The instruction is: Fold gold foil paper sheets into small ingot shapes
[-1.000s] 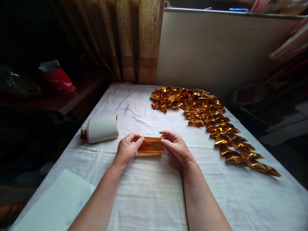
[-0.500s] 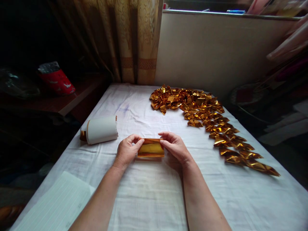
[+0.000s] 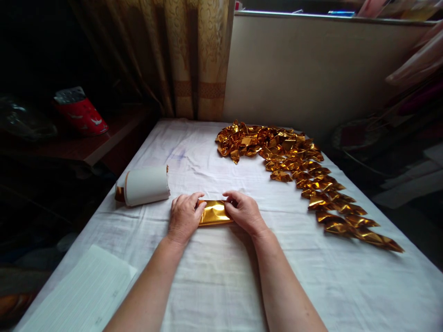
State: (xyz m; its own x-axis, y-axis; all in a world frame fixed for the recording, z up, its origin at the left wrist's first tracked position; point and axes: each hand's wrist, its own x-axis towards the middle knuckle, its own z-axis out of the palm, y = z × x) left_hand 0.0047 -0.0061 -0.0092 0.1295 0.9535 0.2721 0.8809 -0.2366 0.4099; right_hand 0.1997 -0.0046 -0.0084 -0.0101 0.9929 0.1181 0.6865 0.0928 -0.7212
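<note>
A folded sheet of gold foil paper [image 3: 215,213] lies flat at the middle of the white cloth, its long side running left to right. My left hand [image 3: 185,214] grips its left end, thumb on top and fingers curled behind. At the right end my right hand [image 3: 244,210] pinches the foil the same way, its fingertips partly hidden. Left of my hands a curled stack of white-backed sheets [image 3: 147,185] lies on its side, gold showing at its edges. A long pile of folded gold foil pieces [image 3: 280,150] spreads over the right side.
The table's white cloth [image 3: 194,276] is lightly wrinkled. A lined paper sheet [image 3: 83,290] rests at the front left. A red container [image 3: 85,115] stands on a dark side table [image 3: 104,150]. Curtains [image 3: 194,60] hang behind, beside a pale panel [image 3: 294,69].
The foil has gone from a lifted open fold with a hollow front to a flatter strip. My hands have come down and inward over its ends.
</note>
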